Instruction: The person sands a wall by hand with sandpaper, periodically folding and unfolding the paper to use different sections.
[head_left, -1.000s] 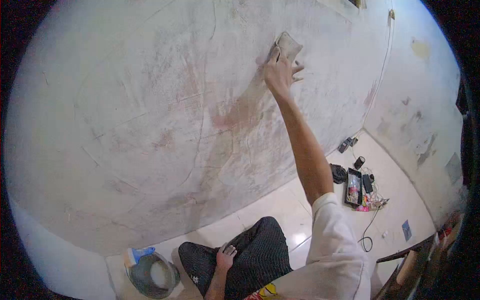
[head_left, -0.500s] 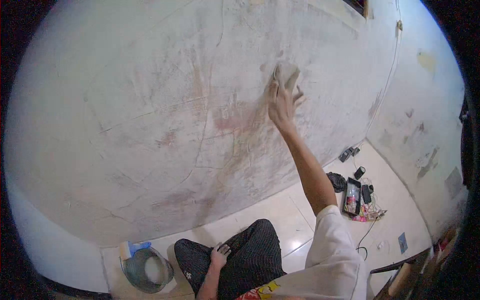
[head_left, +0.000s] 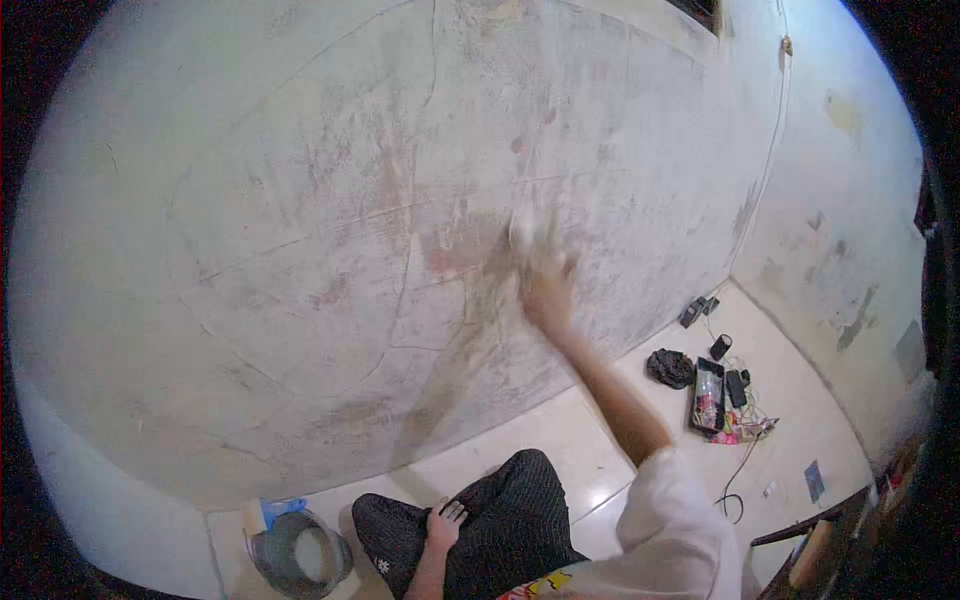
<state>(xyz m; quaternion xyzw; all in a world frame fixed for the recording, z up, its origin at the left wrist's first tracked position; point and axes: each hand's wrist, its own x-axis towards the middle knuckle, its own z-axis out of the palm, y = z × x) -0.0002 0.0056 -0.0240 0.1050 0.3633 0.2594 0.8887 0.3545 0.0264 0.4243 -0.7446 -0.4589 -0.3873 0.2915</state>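
Observation:
My right hand (head_left: 547,290) is up against the stained, patchy white wall (head_left: 330,200), arm stretched out. Motion smears its fingers. A pale, folded greyish sheet (head_left: 524,230), perhaps sandpaper, is under the fingers, pressed to the wall; its edges are too blurred to make out. My left hand (head_left: 446,524) rests on the dark patterned cloth (head_left: 510,520) over my legs, its fingers lying flat and holding nothing.
A grey bucket (head_left: 300,555) stands on the tiled floor at lower left, a blue-handled brush (head_left: 275,512) at its rim. Rightward lie a black bag (head_left: 670,368), a black tray (head_left: 706,395) of small items, chargers and cables (head_left: 760,425).
My right hand has swept down and slightly left along the wall with the sheet. The left hand stays on my lap. The view has shifted slightly.

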